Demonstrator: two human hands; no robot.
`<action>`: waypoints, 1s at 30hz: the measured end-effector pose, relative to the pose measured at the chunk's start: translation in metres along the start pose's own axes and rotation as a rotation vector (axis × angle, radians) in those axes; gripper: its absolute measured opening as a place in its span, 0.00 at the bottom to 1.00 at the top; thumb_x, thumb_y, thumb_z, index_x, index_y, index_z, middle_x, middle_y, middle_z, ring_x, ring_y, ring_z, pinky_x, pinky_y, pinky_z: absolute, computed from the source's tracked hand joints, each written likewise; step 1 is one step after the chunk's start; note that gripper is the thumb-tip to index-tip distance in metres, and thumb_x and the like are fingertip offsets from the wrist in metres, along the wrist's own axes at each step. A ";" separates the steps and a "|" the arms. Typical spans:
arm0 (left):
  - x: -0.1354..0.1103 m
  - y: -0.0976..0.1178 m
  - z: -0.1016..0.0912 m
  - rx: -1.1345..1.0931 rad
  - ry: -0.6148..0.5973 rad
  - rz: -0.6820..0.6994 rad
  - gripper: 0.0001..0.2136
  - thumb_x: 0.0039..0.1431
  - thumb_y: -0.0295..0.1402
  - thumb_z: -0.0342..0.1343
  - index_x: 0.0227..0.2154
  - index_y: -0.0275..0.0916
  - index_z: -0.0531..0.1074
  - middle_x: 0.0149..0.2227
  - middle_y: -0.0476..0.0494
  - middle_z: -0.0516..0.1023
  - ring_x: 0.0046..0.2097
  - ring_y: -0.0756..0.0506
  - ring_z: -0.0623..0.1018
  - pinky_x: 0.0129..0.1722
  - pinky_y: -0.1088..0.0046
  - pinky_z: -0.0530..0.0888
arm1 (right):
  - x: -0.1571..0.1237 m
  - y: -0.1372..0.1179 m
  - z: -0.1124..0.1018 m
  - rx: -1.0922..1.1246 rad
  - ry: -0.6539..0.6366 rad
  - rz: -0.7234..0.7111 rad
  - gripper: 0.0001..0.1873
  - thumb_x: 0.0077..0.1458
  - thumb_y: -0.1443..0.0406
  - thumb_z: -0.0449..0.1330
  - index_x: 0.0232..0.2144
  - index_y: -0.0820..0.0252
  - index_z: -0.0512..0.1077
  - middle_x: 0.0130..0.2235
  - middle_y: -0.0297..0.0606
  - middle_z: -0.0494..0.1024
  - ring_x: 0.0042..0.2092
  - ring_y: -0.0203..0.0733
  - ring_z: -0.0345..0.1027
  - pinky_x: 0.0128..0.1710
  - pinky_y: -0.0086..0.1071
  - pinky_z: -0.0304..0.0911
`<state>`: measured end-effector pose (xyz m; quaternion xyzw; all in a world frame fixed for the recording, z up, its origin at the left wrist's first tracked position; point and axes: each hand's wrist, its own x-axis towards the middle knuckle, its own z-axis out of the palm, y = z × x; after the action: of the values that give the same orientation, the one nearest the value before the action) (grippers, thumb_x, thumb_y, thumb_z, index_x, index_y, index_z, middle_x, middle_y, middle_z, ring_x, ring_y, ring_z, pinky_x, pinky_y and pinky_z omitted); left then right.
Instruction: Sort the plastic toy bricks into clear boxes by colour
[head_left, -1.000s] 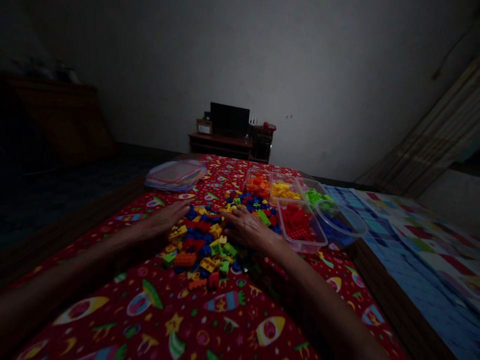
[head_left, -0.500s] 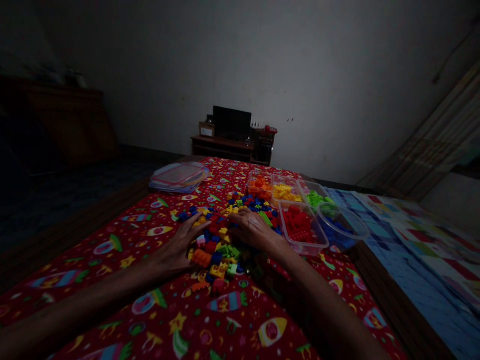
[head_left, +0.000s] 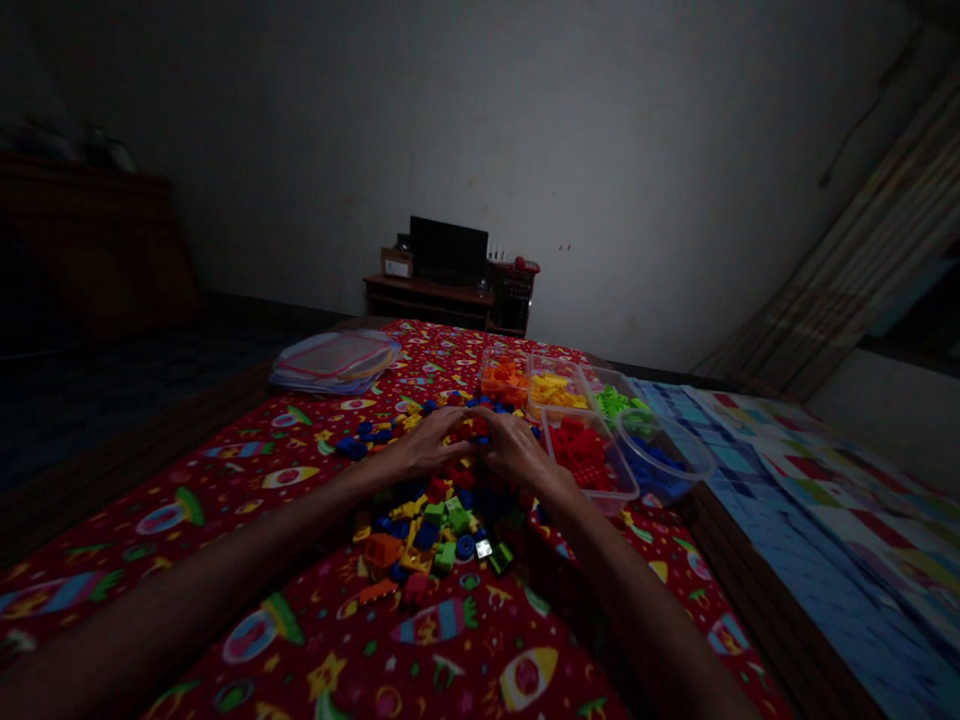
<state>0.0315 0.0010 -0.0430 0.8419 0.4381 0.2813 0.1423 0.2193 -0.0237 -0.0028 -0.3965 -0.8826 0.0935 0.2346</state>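
Observation:
A heap of small plastic building blocks (head_left: 431, 515) in red, blue, yellow, green and orange lies on a red patterned cloth (head_left: 300, 620). My left hand (head_left: 421, 448) and my right hand (head_left: 514, 448) rest on the far side of the heap, fingertips almost touching. Both lie curved over the blocks with fingers together, palms down. Whether either hand grips a block is hidden. Just right of my right hand stands a clear tub of red blocks (head_left: 589, 457).
More clear tubs hold orange blocks (head_left: 504, 377), yellow blocks (head_left: 556, 389), green blocks (head_left: 616, 402) and blue blocks (head_left: 664, 462). A stack of tub lids (head_left: 334, 358) lies far left. A low stand with a screen (head_left: 448, 270) is by the wall. A checked mat (head_left: 810, 500) lies right.
My hands have moved inward over the heap until their fingertips nearly meet. The blocks have been pushed closer together, and a few blue ones are left out on the left.

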 end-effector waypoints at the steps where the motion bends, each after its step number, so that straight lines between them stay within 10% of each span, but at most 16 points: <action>1: 0.002 0.001 -0.002 -0.020 -0.002 0.001 0.28 0.57 0.54 0.47 0.52 0.38 0.67 0.55 0.36 0.71 0.55 0.38 0.70 0.55 0.59 0.66 | 0.000 0.000 -0.001 0.005 0.012 0.004 0.28 0.51 0.73 0.58 0.55 0.60 0.65 0.46 0.44 0.77 0.46 0.44 0.71 0.43 0.31 0.62; 12: -0.002 -0.010 -0.059 -0.015 -0.013 -0.122 0.28 0.51 0.58 0.48 0.40 0.39 0.77 0.43 0.42 0.79 0.46 0.40 0.76 0.48 0.66 0.71 | 0.001 0.006 -0.007 -0.099 0.091 0.121 0.14 0.58 0.66 0.54 0.45 0.61 0.74 0.37 0.43 0.80 0.39 0.42 0.73 0.38 0.29 0.62; 22: -0.012 0.014 -0.052 0.169 -0.308 0.216 0.09 0.52 0.40 0.59 0.32 0.42 0.77 0.37 0.44 0.73 0.43 0.43 0.72 0.43 0.71 0.69 | 0.006 0.032 -0.032 0.395 0.060 0.267 0.16 0.57 0.69 0.50 0.44 0.63 0.73 0.41 0.41 0.78 0.38 0.37 0.73 0.35 0.29 0.67; 30: -0.015 0.010 -0.054 0.227 -0.314 0.167 0.06 0.55 0.35 0.55 0.32 0.40 0.74 0.37 0.44 0.72 0.37 0.46 0.72 0.35 0.74 0.69 | -0.017 0.067 -0.075 -0.142 0.070 0.441 0.12 0.54 0.69 0.53 0.33 0.65 0.77 0.33 0.44 0.79 0.35 0.40 0.71 0.35 0.29 0.62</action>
<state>-0.0006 -0.0172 -0.0002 0.9194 0.3680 0.1063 0.0895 0.3100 0.0066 0.0337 -0.5981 -0.7704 0.0665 0.2104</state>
